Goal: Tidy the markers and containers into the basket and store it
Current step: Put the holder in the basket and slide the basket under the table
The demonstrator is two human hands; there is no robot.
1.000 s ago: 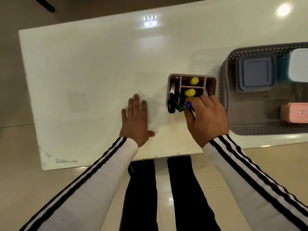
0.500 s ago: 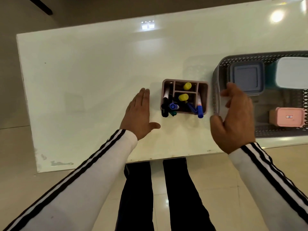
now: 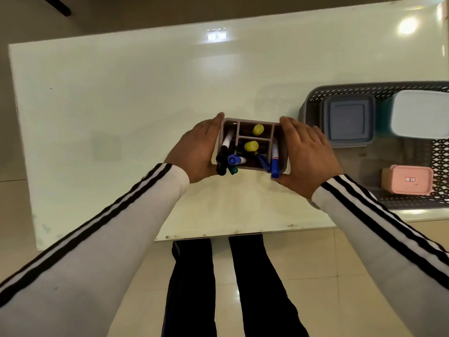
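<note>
A brown divided marker holder stands on the white table. Several markers stick out of it: yellow caps, a blue one and a black one. My left hand grips its left side and my right hand its right side, fingers reaching the back corners and thumbs at the front corners. Just right of the holder sits the grey perforated basket, which holds a blue-grey lidded box, a white-lidded teal box and a pink box.
The table's front edge runs just below my wrists, with my legs and the tiled floor under it. The basket runs off the right side of the view. Bright lamp reflections lie on the far part of the tabletop.
My left hand rose from lying flat on the table and closed in on the holder's left side. My right hand swung out toward the basket and came back to the holder's right side.
</note>
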